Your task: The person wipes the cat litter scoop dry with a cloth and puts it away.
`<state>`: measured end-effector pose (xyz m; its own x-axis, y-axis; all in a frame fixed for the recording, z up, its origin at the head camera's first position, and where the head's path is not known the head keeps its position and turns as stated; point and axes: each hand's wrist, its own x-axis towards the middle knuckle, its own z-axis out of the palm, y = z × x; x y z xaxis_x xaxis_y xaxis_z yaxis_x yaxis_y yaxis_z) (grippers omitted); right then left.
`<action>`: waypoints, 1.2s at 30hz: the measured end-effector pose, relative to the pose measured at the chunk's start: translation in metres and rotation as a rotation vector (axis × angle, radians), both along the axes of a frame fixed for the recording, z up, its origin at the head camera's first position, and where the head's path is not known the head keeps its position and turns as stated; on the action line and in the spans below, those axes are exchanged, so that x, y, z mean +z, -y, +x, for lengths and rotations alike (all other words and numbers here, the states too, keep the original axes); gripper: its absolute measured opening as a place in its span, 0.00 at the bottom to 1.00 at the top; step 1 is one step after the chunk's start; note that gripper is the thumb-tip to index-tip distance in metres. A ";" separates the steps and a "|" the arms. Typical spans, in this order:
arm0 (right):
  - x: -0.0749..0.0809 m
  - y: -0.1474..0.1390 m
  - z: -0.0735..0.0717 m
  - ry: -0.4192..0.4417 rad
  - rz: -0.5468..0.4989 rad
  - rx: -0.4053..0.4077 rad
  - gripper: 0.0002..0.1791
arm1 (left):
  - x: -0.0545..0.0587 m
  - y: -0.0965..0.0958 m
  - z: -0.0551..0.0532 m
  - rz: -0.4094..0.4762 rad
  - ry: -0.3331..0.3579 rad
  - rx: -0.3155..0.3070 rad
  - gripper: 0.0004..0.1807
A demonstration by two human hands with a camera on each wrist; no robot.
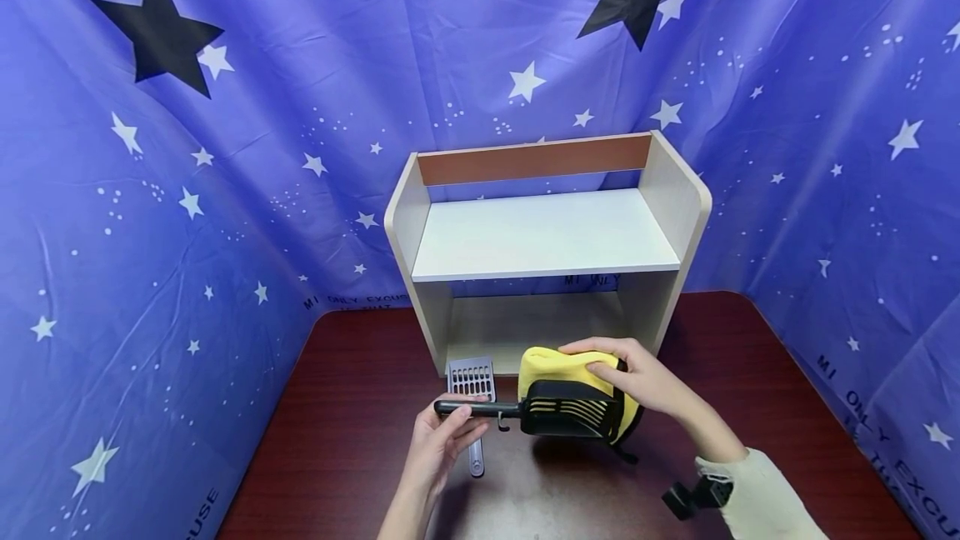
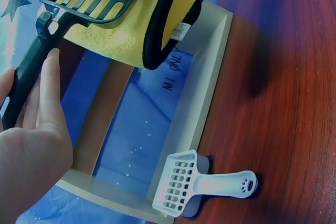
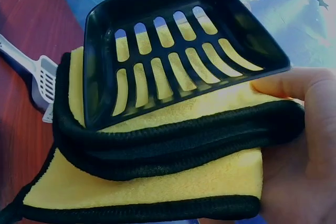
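My left hand (image 1: 442, 442) holds a black slotted litter scoop (image 1: 558, 422) by its handle, thumb on one side and fingers on the other. The scoop's head points right, over the table. A folded yellow cloth with black edging (image 1: 551, 363) lies against the back of the head, showing through the slots in the right wrist view. My right hand (image 1: 637, 375) grips this cloth, thumb and fingers on its right end. Below the left hand, a pale grey litter scoop (image 2: 223, 184) rests with its head at the shelf's front edge and its handle on the table.
A two-level shelf unit (image 1: 543, 236) stands at the back of the dark red wooden table (image 1: 337, 423). Blue fabric with stars (image 1: 465, 48) hangs behind and along both sides. A small black device (image 1: 697, 497) is strapped to the right wrist, at the sleeve.
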<state>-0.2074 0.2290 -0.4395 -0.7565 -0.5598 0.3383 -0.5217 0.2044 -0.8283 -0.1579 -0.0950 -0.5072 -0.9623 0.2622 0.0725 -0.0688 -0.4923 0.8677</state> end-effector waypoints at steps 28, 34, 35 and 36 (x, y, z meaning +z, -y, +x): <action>0.001 0.008 -0.001 0.021 0.018 0.102 0.16 | 0.000 0.000 -0.001 0.005 0.018 -0.010 0.17; 0.000 0.007 -0.001 0.015 0.014 0.101 0.16 | -0.001 0.003 -0.002 0.012 0.004 -0.001 0.16; -0.001 0.007 -0.001 0.013 0.013 0.101 0.16 | -0.002 0.003 -0.002 0.015 -0.001 0.000 0.16; -0.001 0.006 -0.001 0.009 0.012 0.100 0.16 | -0.002 0.004 -0.002 0.016 -0.005 0.001 0.16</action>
<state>-0.2081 0.2230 -0.4405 -0.6997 -0.6367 0.3239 -0.5321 0.1620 -0.8310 -0.1601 -0.0990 -0.5091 -0.9621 0.2600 0.0820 -0.0635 -0.5064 0.8600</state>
